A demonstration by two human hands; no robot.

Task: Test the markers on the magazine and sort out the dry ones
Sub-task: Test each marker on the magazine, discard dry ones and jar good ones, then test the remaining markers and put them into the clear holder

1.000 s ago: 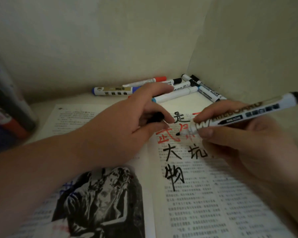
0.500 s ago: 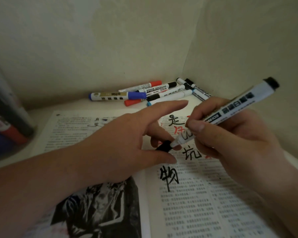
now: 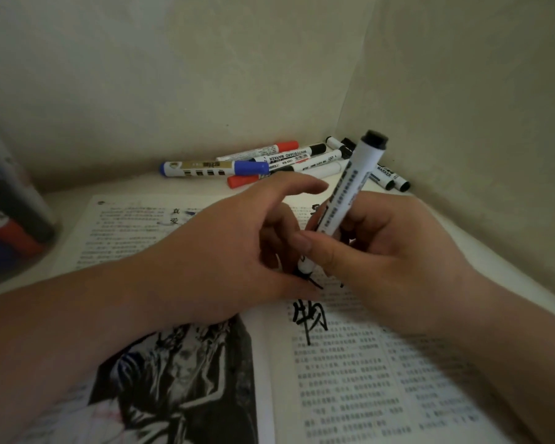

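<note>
The right hand (image 3: 394, 261) grips the marker (image 3: 346, 193), now tilted steeply rather than lying low as 1 second ago; the left hand (image 3: 225, 248) pinches the black cap (image 3: 302, 274) against its tip, above the open magazine (image 3: 350, 379); testing looks finished, sorting comes next; other markers (image 3: 269, 165) lie in the corner beyond.

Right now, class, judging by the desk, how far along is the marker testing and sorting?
Done: black characters on the magazine show markers tested; a pile of markers lies in the corner. In hand: the right hand grips a black-ended marker, tip down, the left hand at its tip. Left: the blurred container holds more markers; which pile is dry cannot be told.
</note>
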